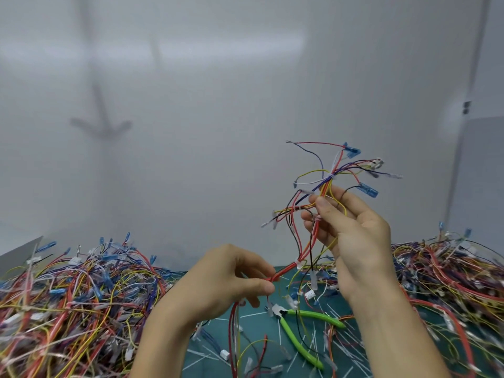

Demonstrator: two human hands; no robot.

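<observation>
- Both hands are up off the table, and between them hangs one wire harness [330,177], a spray of red, yellow, black, purple and white leads bound by small white ties.
- The right hand [354,236] is the higher one, palm towards the person. Its grip is pinching the bundle just below the top tie, thumb on the near side and fingertips behind the wires.
- Above that pinch the loose ends fan out against the white wall [191,132], with one blue terminal [351,151] at the top and another [369,190] out to the right.
- The left hand [226,279] is lower and nearer the middle. Its grip is closed, thumb and forefinger nipping the red leads at the harness's lower stretch, and the tails drop from there towards the table.
- Under the hands lies a teal mat [256,326] strewn with thin white strips [253,314].
- Green-handled cutters [298,345] lie on that mat, just below and between the two wrists, handles splayed, touched by neither hand.
- A thick tangle of harnesses [68,296] is heaped on the left, and a second heap [450,268] sits on the right beyond the right forearm.
</observation>
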